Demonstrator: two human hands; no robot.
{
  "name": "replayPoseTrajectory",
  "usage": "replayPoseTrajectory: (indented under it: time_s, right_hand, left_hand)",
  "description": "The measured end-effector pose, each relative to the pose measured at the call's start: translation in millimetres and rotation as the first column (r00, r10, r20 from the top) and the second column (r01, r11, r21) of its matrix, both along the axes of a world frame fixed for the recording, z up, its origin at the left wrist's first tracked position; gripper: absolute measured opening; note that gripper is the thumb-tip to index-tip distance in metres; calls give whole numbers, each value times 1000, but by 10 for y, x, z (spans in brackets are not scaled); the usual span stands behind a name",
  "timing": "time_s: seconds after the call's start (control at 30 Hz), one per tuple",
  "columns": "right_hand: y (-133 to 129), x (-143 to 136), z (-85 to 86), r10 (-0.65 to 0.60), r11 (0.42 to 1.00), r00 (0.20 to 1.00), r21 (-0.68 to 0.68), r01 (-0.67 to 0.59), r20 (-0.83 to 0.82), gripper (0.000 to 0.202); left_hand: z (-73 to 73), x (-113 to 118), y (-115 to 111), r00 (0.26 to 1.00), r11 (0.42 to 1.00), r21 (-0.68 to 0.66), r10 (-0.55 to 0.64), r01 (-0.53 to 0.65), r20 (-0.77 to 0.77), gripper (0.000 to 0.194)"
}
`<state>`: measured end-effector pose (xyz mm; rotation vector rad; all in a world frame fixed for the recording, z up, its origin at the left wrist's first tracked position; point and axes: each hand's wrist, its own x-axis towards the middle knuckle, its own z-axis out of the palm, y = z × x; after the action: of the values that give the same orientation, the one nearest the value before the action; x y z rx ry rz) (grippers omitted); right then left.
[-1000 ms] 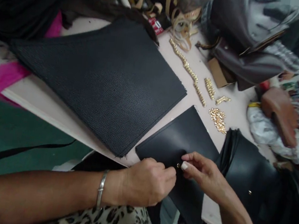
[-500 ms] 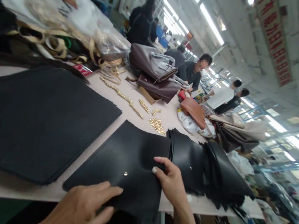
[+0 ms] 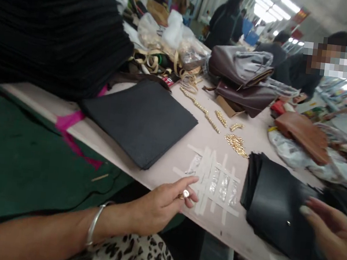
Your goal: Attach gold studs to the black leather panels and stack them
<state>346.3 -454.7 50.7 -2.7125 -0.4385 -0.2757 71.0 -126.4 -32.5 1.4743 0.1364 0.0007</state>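
Right hand (image 3: 332, 233) shifted outward to black sheets (image 3: 278, 200) | fingers slightly parted | left hand (image 3: 163, 206) half-curled | both holds unclear

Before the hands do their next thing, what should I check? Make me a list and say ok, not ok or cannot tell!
1. Left hand away from the black leather pieces: ok.
2. Left hand empty: cannot tell; a small shiny thing by its fingers could be worn or held.
3. Right hand touching the leather pieces: cannot tell; it is blurred.
4. Metal stud showing on the top leather piece: ok.
5. Taped patch fully uncovered: not ok; left fingers hide part.
6. Loose heap of gold pieces in plain view: ok.
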Motion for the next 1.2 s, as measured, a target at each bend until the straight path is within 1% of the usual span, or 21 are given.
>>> replayPoseTrajectory:
  time_s: [0.03,0.07,0.1,0.17,0.27,0.33,0.47,0.53,0.63,0.7,0.73,0.77,0.8,0.87,0.93,0.97,1.0,1.07,1.1,1.17,1.2]
  right_hand:
    - [226,-258,-103,117,993,991,37,-114,-63,36]
    - [478,-535,-195,283,957,953,102,-273,-103,34]
    - [736,-804,-272,444,893,886,147,-426,-133,29]
    - [1204,-1243,-380,682,729,721,188,-658,-119,24]
    - [1665,-1571,-437,872,486,486,195,-852,-53,32]
    - [1826,-1629,-445,927,374,372,181,-909,-46,35]
    - [2012,-1616,-480,970,243,243,172,-954,-24,33]
    - [2102,-1591,-490,986,162,168,212,-964,11,30]
    - [2247,-1546,-479,999,35,33,318,-948,-14,30]
    - [2331,-1519,-471,999,-2,-23,392,-920,-48,29]
    - [2366,-1507,-473,998,10,-18,428,-904,-63,26]
    - [2398,-1496,-480,996,54,17,464,-884,-84,23]
    - [2428,-1487,-492,989,133,82,503,-854,-121,18]
    - [2497,-1472,-526,939,341,239,567,-750,-248,11]
    - [2602,-1460,-560,843,537,361,585,-607,-399,17]
    - [2676,-1453,-573,800,600,396,585,-545,-452,23]
    - [2767,-1443,-582,766,643,419,576,-505,-487,28]
    - [3002,-1405,-590,735,678,465,551,-486,-493,34]
    - [3143,-1377,-590,742,670,477,548,-501,-471,36]
    - [3454,-1305,-585,766,641,500,538,-547,-404,39]
    - [3615,-1266,-584,772,633,518,517,-576,-369,40]
  left_hand:
    - [-7,-4,1,1000,1000,-17,-1,1,9,58]
    - [-7,-10,5,1000,999,-40,-8,8,9,62]
    - [-3,-16,12,1000,997,-72,-17,17,3,64]
    - [19,-28,35,999,985,-165,-45,42,-16,68]
    - [42,-49,86,995,928,-363,-98,79,-34,75]
    - [30,-72,123,991,874,-479,-123,81,-56,81]
    - [-46,-139,212,983,784,-613,-170,98,-61,90]
    - [-84,-172,274,974,742,-650,-227,162,-17,90]
    - [-123,-225,390,933,681,-665,-353,306,68,82]
    - [-141,-271,478,914,656,-662,-388,362,115,78]
    - [-146,-299,524,918,654,-664,-375,362,130,78]
    - [-145,-332,572,930,663,-667,-342,339,132,78]
    - [-138,-371,623,948,682,-669,-294,297,121,77]
    - [-100,-465,732,986,732,-663,-158,156,58,68]
    - [-37,-577,847,998,782,-620,26,-56,-58,51]
    - [-5,-636,902,983,791,-584,140,-185,-123,42]
    - [24,-695,954,947,780,-537,265,-320,-180,35]
    - [58,-797,1040,822,699,-434,508,-568,-258,27]
    - [61,-839,1071,751,645,-390,600,-658,-275,26]
    - [48,-897,1109,645,567,-314,706,-762,-293,27]
    - [37,-914,1116,616,548,-284,727,-787,-304,29]
